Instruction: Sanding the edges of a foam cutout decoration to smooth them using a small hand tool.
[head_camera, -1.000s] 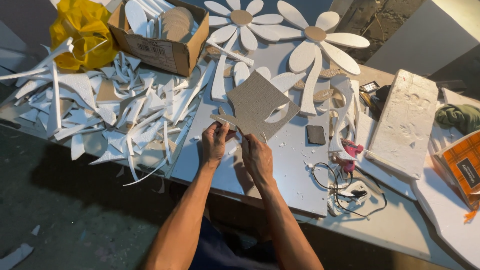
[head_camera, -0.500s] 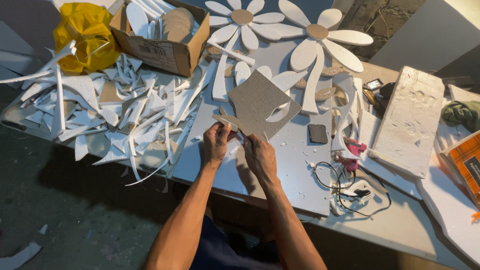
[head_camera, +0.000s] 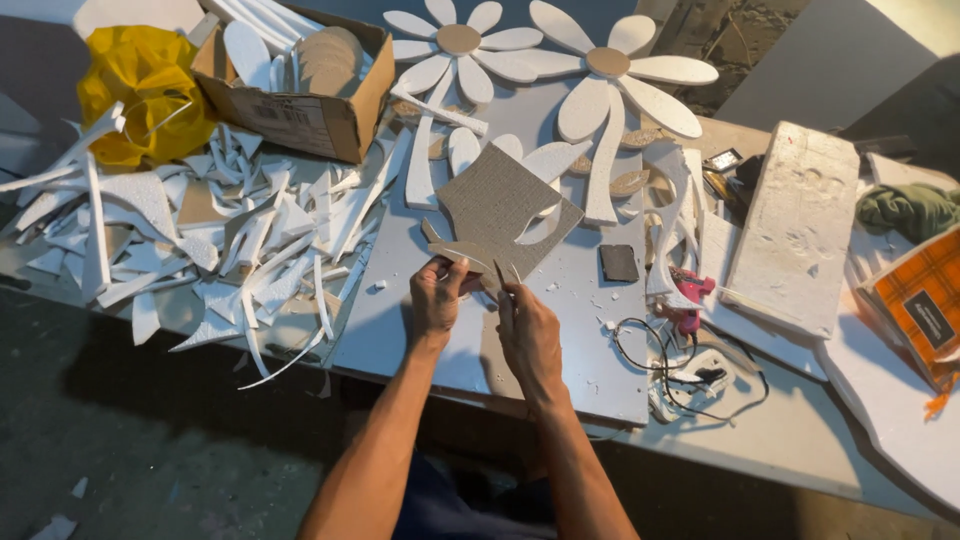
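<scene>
My left hand (head_camera: 437, 297) grips the near edge of a grey-brown cardboard sheet (head_camera: 505, 207) held tilted over a white foam board (head_camera: 590, 330). A curved piece has been cut out of the sheet's right side. My right hand (head_camera: 527, 333) holds a thin pointed blade (head_camera: 503, 276) at the sheet's lower edge, close to my left fingers. Both hands are over the front middle of the table.
A heap of white foam offcuts (head_camera: 200, 230) lies at left. A cardboard box (head_camera: 300, 100) and a yellow bag (head_camera: 140, 85) stand behind it. Two white foam daisies (head_camera: 600, 80) lie at the back. A pink glue gun (head_camera: 688, 295) with cables and a foam block (head_camera: 790, 225) are at right.
Both hands and the cardboard sheet have stayed nearly in place. The view has shifted slightly; the right hand's blade has edged along the sheet's lower edge.
</scene>
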